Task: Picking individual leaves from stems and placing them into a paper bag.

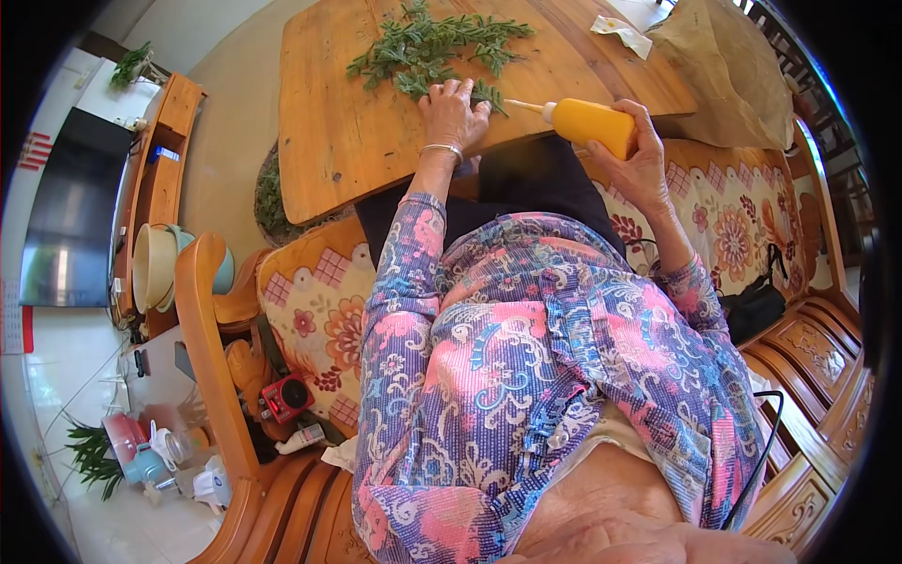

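Wooden table (pixel 348 132) in front of person, sofa (pixel 319 310) under. Green sprigs (pixel 427 47) lie in heap on table, far side. Yellow bottle (pixel 587 124) held just above table edge, nozzle toward sprigs. Right hand (pixel 639 160) wrapped around bottle. Left hand (pixel 453 111) flat, fingers spread, pressing on near sprigs.

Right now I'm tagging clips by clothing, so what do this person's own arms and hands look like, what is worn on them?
Both arms wear long sleeves of a patterned fabric: pink, purple and blue with white swirls and small flowers. The left hand is bare, with a thin silvery bangle at the wrist. The right hand is bare too; no ring or glove shows.
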Demonstrator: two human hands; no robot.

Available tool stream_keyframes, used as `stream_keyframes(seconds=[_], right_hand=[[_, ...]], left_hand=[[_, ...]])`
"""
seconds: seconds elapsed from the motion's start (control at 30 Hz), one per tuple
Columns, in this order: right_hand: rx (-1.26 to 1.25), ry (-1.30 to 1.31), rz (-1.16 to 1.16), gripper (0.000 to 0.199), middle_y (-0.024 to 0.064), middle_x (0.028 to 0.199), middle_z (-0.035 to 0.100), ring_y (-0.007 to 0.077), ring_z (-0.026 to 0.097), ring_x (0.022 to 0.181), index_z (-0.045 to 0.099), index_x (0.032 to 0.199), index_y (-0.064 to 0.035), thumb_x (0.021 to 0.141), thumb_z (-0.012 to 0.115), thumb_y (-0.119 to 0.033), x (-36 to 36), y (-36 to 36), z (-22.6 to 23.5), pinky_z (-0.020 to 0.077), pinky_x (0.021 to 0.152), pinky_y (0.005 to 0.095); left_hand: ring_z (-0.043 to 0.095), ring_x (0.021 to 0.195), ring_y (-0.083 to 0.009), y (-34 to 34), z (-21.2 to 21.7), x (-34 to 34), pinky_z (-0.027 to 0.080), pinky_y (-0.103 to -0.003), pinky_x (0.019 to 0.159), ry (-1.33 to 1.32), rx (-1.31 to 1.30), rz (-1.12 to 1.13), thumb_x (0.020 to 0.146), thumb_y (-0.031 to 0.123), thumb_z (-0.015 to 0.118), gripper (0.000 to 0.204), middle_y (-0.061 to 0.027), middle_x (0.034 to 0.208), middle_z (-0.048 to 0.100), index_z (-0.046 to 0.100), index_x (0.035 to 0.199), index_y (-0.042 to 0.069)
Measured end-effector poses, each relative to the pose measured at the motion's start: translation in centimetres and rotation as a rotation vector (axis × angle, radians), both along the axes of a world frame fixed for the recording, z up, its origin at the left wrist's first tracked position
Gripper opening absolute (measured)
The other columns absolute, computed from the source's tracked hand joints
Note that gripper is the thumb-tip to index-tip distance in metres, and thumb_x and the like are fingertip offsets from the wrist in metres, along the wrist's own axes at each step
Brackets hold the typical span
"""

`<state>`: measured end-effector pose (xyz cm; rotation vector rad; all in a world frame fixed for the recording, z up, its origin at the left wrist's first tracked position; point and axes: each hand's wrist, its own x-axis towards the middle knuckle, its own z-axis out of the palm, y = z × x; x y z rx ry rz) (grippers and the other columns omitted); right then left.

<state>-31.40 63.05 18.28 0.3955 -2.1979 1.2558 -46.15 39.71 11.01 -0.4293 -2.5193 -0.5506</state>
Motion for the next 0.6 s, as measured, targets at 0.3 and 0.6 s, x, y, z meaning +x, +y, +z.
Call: stream_keyframes(seconds=[0.3,0.6], right_hand=[[-0.003,-0.007,-0.038,0.051,0.0092,0.106,0.054,0.0206,0.056,0.087,0.050,0.116,-0.0084,0.072,0.076,-0.009,-1.4,-0.7,-0.4,0.0499,0.078,0.0272],[0.038,0.001,-0.028,0.051,0.0098,0.106,0.055,0.0223,0.056,0.088,0.050,0.115,-0.0086,0.072,0.077,-0.012,-1.9,-0.8,-0.5,0.0501,0.078,0.0282]], left_hand=[[0.050,0.102,-0.0288,0.0,0.2,0.1,0.035,-0.041,0.090,0.000,-0.011,0.001,0.081,0.038,0.056,0.047,-0.0094,0.116,0.058,0.061,0.118,0.010],[0.049,0.103,-0.0283,-0.1,0.2,0.2,0.035,-0.041,0.089,0.003,-0.021,0.004,0.081,0.039,0.056,0.048,-0.0087,0.117,0.058,0.061,0.119,0.010]])
